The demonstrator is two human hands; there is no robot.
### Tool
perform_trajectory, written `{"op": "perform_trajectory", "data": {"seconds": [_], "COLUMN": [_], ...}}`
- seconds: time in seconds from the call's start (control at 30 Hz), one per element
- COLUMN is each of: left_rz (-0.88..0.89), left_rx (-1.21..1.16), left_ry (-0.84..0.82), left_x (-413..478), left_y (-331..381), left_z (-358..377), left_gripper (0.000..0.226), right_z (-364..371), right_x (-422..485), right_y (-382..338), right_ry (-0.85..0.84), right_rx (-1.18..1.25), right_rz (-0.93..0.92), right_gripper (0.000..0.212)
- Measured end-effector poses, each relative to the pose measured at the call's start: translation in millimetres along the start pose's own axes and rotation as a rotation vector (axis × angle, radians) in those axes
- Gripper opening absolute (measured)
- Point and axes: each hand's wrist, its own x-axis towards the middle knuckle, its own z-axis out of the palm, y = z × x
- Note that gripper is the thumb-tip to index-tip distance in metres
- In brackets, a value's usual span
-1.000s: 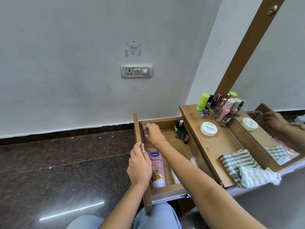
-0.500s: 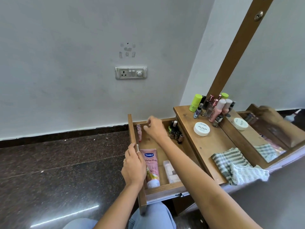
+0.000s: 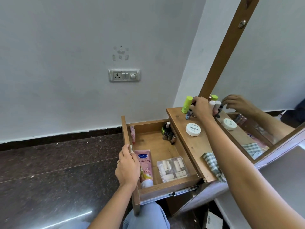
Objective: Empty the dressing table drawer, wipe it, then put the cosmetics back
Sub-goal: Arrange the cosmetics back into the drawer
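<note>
The wooden drawer (image 3: pixel 158 146) stands pulled out. Inside lie a pink Vaseline tube (image 3: pixel 145 167), a clear pouch of small tubes (image 3: pixel 172 168), pink lip balms (image 3: pixel 132 133) by the front panel and several small bottles (image 3: pixel 168 133) at the back. My left hand (image 3: pixel 127 166) grips the drawer front. Over the tabletop (image 3: pixel 193 146), my right hand (image 3: pixel 200 107) curls its fingers round a small dark blue bottle (image 3: pixel 188 115) beside a lime green tube (image 3: pixel 187 104).
A white nail polish remover jar (image 3: pixel 193 129) and a green checked cloth (image 3: pixel 212 166) lie on the tabletop. Pink and white bottles (image 3: pixel 214 106) stand against the mirror (image 3: pixel 264 80). A dark stone floor (image 3: pixel 49 171) lies to the left, and my knee (image 3: pixel 146 215) is under the drawer.
My right hand left the lip balms in the drawer and moved up right to the bottles on the tabletop. My left hand stayed on the drawer front.
</note>
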Motion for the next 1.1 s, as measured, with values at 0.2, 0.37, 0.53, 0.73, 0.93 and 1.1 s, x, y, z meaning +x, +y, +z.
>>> {"op": "perform_trajectory", "data": {"seconds": [0.2, 0.37, 0.53, 0.73, 0.93, 1.1], "left_rz": [0.000, 0.003, 0.007, 0.005, 0.013, 0.013], "left_rx": [0.009, 0.006, 0.004, 0.001, 0.000, 0.005], "left_ry": [0.003, 0.006, 0.012, 0.015, 0.015, 0.018], "left_x": [2, 2, 2, 3, 2, 2], "left_y": [-2, -2, -3, -4, -3, -3], "left_z": [2, 2, 3, 4, 2, 3], "left_gripper": [0.038, 0.037, 0.037, 0.037, 0.036, 0.036], "right_z": [6, 14, 10, 7, 32, 53], "right_x": [3, 2, -7, -64, -105, -127], "right_y": [7, 8, -1, -39, -50, -44], "right_ry": [-0.088, -0.083, -0.061, -0.119, -0.412, -0.462], "right_rx": [0.073, 0.117, 0.103, 0.149, -0.195, -0.555], "right_rz": [-0.004, 0.019, -0.013, -0.221, -0.259, -0.303], "right_gripper": [0.025, 0.018, 0.015, 0.010, 0.016, 0.024]}}
